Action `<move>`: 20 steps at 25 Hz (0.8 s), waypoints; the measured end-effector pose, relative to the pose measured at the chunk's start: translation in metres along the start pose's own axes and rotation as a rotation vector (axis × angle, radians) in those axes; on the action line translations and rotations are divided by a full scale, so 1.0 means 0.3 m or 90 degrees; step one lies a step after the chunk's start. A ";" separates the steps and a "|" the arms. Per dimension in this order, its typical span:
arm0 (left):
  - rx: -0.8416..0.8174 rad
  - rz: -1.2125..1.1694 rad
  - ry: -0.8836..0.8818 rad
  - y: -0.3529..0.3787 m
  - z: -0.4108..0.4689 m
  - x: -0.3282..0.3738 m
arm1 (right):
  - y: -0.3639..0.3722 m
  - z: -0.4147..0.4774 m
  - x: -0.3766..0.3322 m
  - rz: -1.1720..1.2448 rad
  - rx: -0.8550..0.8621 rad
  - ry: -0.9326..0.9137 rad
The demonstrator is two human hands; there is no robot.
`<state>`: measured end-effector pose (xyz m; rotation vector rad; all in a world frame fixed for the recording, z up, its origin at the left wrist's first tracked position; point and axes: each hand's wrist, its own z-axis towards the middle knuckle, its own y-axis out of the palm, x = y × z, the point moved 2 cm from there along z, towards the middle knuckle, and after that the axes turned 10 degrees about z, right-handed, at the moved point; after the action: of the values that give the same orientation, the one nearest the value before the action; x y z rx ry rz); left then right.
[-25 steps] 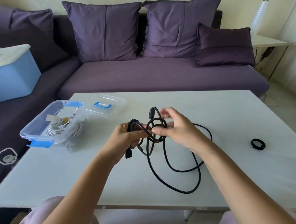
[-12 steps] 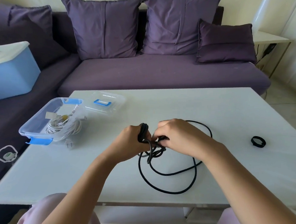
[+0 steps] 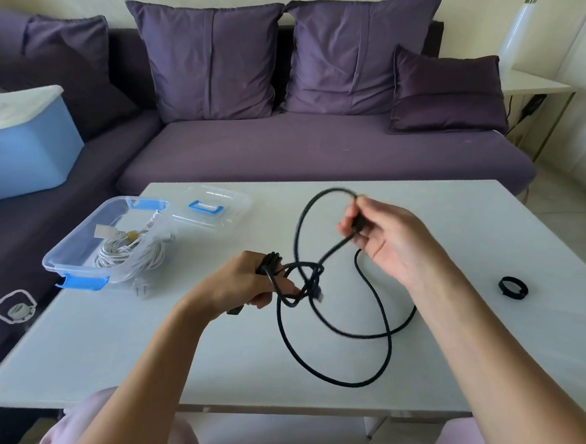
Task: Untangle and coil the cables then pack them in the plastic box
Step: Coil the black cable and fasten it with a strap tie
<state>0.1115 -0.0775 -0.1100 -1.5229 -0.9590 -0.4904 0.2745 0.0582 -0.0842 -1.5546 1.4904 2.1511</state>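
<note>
A black cable (image 3: 386, 334) loops loosely over the white table (image 3: 208, 354). My left hand (image 3: 246, 284) grips a small bundle of its coils above the table's middle. My right hand (image 3: 383, 237), raised to the right and farther back, pinches a strand of the same cable and holds a tall loop up. A tangle of strands hangs between the two hands. At the table's left stands the clear plastic box (image 3: 77, 243) with blue clips; a coiled white cable (image 3: 128, 253) lies in it, its plug hanging over the rim.
The box's clear lid (image 3: 213, 206) with a blue handle lies behind the box. A small black strap ring (image 3: 513, 287) rests at the table's right. A purple sofa stands behind, with a blue container (image 3: 21, 147) on its left part.
My right hand left the left hand and rose up and to the right, drawing a long loop of black cable out. The left hand kept its grip on the coils.
</note>
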 end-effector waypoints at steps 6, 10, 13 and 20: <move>0.023 -0.084 0.005 0.008 0.007 0.005 | -0.044 -0.004 -0.058 0.070 -0.059 0.161; 0.035 -0.005 -0.050 0.013 0.017 -0.010 | -0.047 -0.038 -0.081 -0.346 -0.183 0.263; 0.004 -0.002 -0.068 0.020 0.021 -0.020 | -0.039 -0.040 -0.079 -0.306 -0.187 0.189; -0.105 -0.102 -0.116 0.045 0.024 -0.031 | -0.103 0.024 -0.117 0.122 -0.038 -0.072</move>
<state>0.1153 -0.0726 -0.1268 -1.6681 -1.2131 -0.5623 0.3040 0.0945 -0.0772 -1.3291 1.6126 2.3636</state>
